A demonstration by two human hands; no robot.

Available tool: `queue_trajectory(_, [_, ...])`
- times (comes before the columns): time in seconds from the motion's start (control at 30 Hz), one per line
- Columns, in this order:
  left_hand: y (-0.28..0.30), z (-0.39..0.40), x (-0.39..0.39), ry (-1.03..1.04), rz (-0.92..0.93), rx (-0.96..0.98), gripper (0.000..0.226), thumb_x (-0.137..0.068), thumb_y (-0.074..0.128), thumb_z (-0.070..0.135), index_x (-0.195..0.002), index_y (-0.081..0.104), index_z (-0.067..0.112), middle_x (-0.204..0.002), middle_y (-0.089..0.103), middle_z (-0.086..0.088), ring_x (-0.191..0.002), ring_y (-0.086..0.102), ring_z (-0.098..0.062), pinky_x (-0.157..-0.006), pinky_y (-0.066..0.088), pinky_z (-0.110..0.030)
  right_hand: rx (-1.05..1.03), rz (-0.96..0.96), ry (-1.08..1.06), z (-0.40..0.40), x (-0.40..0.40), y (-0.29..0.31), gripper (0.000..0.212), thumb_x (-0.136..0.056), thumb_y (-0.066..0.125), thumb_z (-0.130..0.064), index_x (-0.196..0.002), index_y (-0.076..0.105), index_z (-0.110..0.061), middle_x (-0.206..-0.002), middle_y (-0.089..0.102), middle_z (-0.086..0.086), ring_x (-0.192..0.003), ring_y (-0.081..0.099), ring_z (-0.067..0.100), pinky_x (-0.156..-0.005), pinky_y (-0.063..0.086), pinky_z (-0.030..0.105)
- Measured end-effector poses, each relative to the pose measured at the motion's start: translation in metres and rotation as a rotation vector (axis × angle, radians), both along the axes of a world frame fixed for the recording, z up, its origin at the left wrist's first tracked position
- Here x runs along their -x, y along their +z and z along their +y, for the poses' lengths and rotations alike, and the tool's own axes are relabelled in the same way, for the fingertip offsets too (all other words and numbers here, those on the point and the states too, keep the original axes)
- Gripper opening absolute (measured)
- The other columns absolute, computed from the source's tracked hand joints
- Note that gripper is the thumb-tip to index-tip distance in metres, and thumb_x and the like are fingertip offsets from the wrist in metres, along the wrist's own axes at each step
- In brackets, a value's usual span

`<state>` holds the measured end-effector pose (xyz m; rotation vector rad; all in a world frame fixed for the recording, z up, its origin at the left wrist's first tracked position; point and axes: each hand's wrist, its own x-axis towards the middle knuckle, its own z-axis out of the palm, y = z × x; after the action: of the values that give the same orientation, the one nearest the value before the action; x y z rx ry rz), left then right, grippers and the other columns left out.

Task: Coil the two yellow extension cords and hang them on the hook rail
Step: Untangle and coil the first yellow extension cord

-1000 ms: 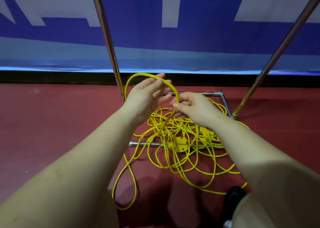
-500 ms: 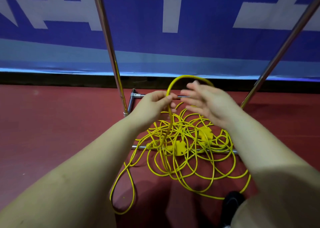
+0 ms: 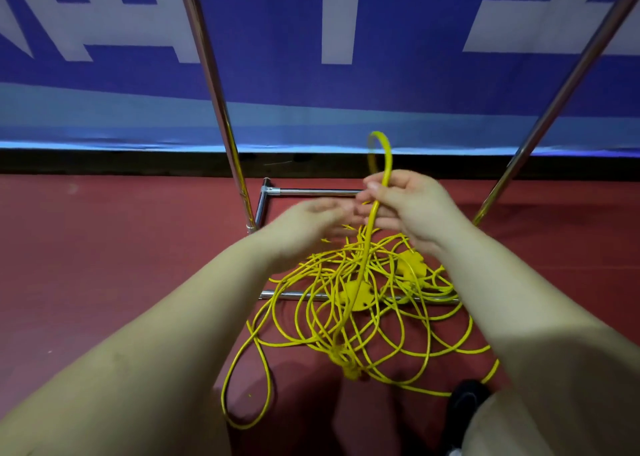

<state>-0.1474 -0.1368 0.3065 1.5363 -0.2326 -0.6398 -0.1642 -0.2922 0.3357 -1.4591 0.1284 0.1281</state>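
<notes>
Cord runs through the right hand, whose fingers curl round it and clamp a small loop that arches just above the grip and bends back down behind it. Below the grip the strand drops nearly straight toward the person, its long axis running from the fist down to a knotted bunch at the near edge of the tangle. The rest of both yellow cords lies beneath the grip as a loose heap on the red floor, draped over the near bar of a chrome rack base, with two flat yellow sockets buried in it.

The left hand is blurred, just left of the grip and slightly lower, fingers seemingly relaxed and holding nothing; its fingertips almost meet the right hand's. It is probably the nearer hand to take the hanging strand below the grip and lift the next loop up. No hook rail is in view; only two chrome uprights rise beyond the hands.
</notes>
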Motion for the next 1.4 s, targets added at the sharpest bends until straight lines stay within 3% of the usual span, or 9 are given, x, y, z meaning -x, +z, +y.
queue_trajectory(0.1, [-0.01, -0.006, 0.011, -0.23, -0.094, -0.229, 0.022, -0.096, 0.05, 0.018, -0.113, 0.06, 0.008, -0.095, 0.063, 0.005, -0.088, 0.055, -0.008, -0.083, 0.043, -0.021, -0.179, 0.037, -0.153, -0.01, -0.006, 0.004, 0.012, -0.095, 0.048, -0.008, -0.086, 0.053, -0.014, -0.082, 0.064, 0.005, -0.059, 0.069, 0.009, -0.059, 0.057, 0.024])
queue_trajectory(0.27, [-0.007, -0.016, 0.015, -0.152, -0.138, -0.128, 0.014, -0.096, 0.047, 0.003, -0.103, 0.057, 0.01, -0.086, 0.061, 0.0, -0.071, 0.058, 0.001, -0.062, 0.047, -0.012, -0.305, 0.049, -0.218, -0.021, -0.009, 0.004, 0.005, -0.096, 0.048, -0.014, -0.095, 0.052, -0.011, -0.088, 0.065, 0.006, -0.068, 0.07, 0.011, -0.065, 0.057, 0.025])
queue_trajectory(0.4, [0.001, -0.012, 0.006, 0.067, -0.087, 0.066, 0.018, -0.098, 0.044, 0.004, -0.094, 0.058, 0.015, -0.081, 0.062, 0.0, -0.07, 0.061, -0.006, -0.064, 0.056, -0.021, 0.047, 0.089, 0.057, -0.019, -0.004, -0.004, 0.009, -0.092, 0.053, -0.025, -0.095, 0.059, -0.018, -0.094, 0.067, 0.002, -0.09, 0.065, 0.015, -0.086, 0.051, 0.034])
queue_trajectory(0.6, [0.012, 0.0, -0.011, 0.38, 0.141, 0.451, 0.015, -0.098, 0.044, 0.007, -0.095, 0.057, 0.013, -0.076, 0.067, 0.002, -0.066, 0.068, -0.009, -0.063, 0.059, -0.027, 0.719, 0.031, 0.518, -0.008, 0.01, -0.021, 0.009, -0.088, 0.062, -0.017, -0.097, 0.061, -0.014, -0.084, 0.064, 0.001, -0.075, 0.057, 0.008, -0.072, 0.045, 0.019])
queue_trajectory(0.73, [0.014, 0.01, -0.017, 0.423, 0.115, 0.494, 0.014, -0.099, 0.043, 0.012, -0.103, 0.057, 0.014, -0.092, 0.069, -0.001, -0.073, 0.069, -0.009, -0.07, 0.058, -0.026, 0.531, 0.034, 0.385, -0.004, 0.009, -0.014, 0.013, -0.095, 0.049, -0.006, -0.089, 0.057, -0.015, -0.082, 0.067, 0.001, -0.071, 0.065, 0.013, -0.064, 0.054, 0.021])
queue_trajectory(0.93, [-0.004, -0.002, 0.004, -0.089, -0.116, -0.147, 0.027, -0.097, 0.046, 0.024, -0.117, 0.06, 0.012, -0.111, 0.067, -0.005, -0.091, 0.061, -0.008, -0.08, 0.046, -0.02, 0.014, 0.026, 0.031, -0.013, 0.001, 0.003, 0.012, -0.097, 0.045, -0.007, -0.093, 0.056, -0.012, -0.084, 0.065, 0.005, -0.06, 0.069, 0.007, -0.057, 0.056, 0.018])
queue_trajectory(1.07, [-0.007, -0.009, 0.012, -0.204, -0.187, -0.187, 0.016, -0.095, 0.051, 0.022, -0.099, 0.066, 0.016, -0.094, 0.067, 0.0, -0.09, 0.059, -0.011, -0.089, 0.046, -0.026, -0.115, 0.031, -0.097, -0.019, -0.003, 0.003, 0.013, -0.097, 0.045, -0.008, -0.107, 0.053, -0.008, -0.09, 0.065, 0.007, -0.066, 0.07, 0.008, -0.057, 0.055, 0.018])
queue_trajectory(1.27, [0.002, -0.009, 0.005, 0.044, -0.044, 0.053, 0.024, -0.1, 0.041, 0.02, -0.09, 0.062, 0.015, -0.075, 0.071, 0.007, -0.065, 0.065, -0.005, -0.066, 0.055, -0.023, 0.197, 0.073, 0.075, -0.02, 0.0, -0.002, 0.012, -0.094, 0.051, -0.025, -0.103, 0.059, -0.021, -0.102, 0.068, 0.003, -0.092, 0.066, 0.013, -0.083, 0.053, 0.032])
queue_trajectory(1.4, [0.006, -0.005, -0.005, 0.28, 0.108, 0.285, 0.026, -0.101, 0.04, 0.027, -0.092, 0.06, 0.013, -0.077, 0.07, 0.001, -0.061, 0.069, -0.013, -0.06, 0.058, -0.026, 0.415, 0.037, 0.306, -0.009, 0.01, -0.007, 0.012, -0.089, 0.059, -0.029, -0.095, 0.069, -0.026, -0.088, 0.07, 0.001, -0.076, 0.062, 0.01, -0.08, 0.048, 0.031])
